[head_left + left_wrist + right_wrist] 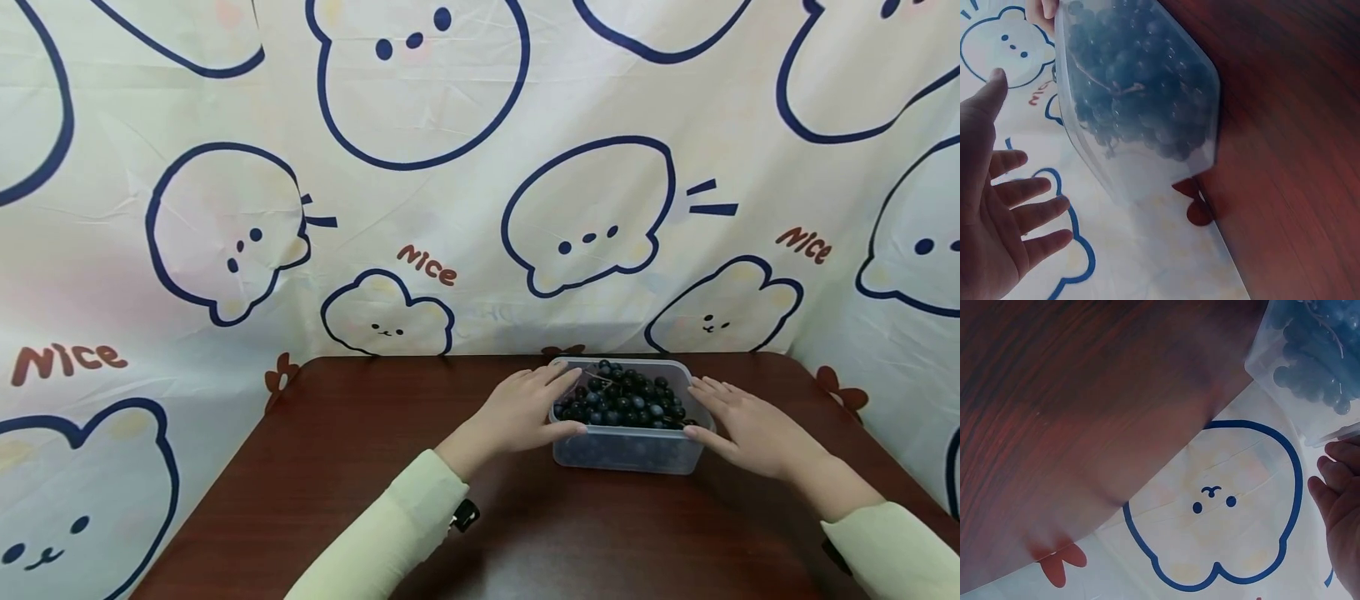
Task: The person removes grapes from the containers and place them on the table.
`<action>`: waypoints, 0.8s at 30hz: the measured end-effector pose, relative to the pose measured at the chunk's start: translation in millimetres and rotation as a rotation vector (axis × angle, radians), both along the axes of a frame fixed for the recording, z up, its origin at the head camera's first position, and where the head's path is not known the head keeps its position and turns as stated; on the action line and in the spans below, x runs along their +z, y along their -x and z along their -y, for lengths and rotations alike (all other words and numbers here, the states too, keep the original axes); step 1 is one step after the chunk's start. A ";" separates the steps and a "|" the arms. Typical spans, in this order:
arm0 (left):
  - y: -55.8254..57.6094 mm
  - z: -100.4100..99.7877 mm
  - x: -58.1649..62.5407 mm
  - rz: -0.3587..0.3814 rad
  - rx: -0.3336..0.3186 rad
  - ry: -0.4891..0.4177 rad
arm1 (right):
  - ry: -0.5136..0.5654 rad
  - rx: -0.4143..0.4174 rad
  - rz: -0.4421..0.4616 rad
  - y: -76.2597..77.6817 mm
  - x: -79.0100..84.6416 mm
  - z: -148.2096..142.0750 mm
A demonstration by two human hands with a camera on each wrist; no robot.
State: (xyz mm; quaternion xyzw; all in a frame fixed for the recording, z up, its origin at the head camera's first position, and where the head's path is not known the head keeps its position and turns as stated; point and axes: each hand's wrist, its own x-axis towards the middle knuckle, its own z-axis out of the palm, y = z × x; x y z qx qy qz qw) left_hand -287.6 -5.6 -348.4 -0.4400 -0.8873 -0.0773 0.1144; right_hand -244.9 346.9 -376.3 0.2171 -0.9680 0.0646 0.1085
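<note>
My left hand (517,414) and right hand (753,429), wide and holding nothing, flank a container (626,452) (dark grapes (621,398) inside).

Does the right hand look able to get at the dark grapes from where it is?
Probably yes: the right hand is beside the tub, whose top looks uncovered, leaving the dark grapes free from above.

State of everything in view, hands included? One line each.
Tub: upright, uncovered, loaded.
Grapes: dark, piled inside the tub.
Left hand: fingers extended by the tub's left end, gripping nothing.
Right hand: fingers extended at the tub's right end, contact unclear.
Table: tub standing on it.
Patterned cloth: hung behind the table, creased.
</note>
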 end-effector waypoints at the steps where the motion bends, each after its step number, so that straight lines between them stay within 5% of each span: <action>1: 0.6 -2.9 0.3 -0.007 -0.005 -0.001 | -0.001 -0.002 0.004 0.2 0.2 0.3; 11: 5.7 -31.9 1.2 -0.021 0.017 0.042 | -0.009 -0.007 0.016 0.7 0.9 1.6; 24: 11.1 -60.8 4.0 0.084 0.046 0.057 | -0.004 -0.018 0.023 -1.6 1.5 3.3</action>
